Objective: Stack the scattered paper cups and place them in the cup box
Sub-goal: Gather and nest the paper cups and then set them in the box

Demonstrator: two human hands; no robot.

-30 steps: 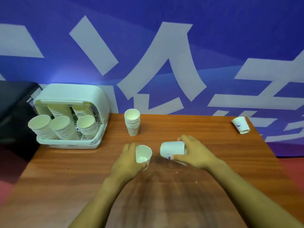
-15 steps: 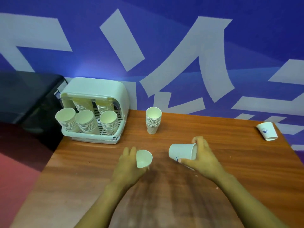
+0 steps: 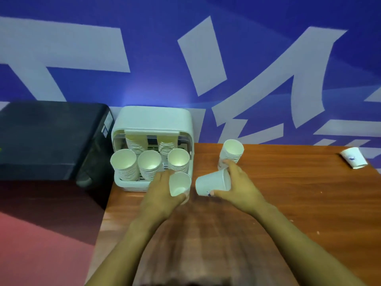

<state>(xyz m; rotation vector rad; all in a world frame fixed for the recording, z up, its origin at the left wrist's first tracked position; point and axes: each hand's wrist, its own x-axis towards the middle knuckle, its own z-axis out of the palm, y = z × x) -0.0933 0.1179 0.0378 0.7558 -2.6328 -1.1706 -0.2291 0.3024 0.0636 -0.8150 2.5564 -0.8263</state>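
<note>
Both hands grip single cups at frame centre: left hand (image 3: 162, 195) holds an open-mouthed cup (image 3: 179, 186), right hand (image 3: 237, 187) tilts another cup (image 3: 212, 183) toward it, apparently for nesting. Cup box (image 3: 153, 124) waits just behind, centre-left.

Both bare forearms reach forward, converging. The left hand (image 3: 162, 195) curls its fingers round a paper cup (image 3: 179, 186), mouth facing the camera. The right hand (image 3: 240, 188) grips a second cup (image 3: 212, 183) lying sideways, thumb beneath.
</note>
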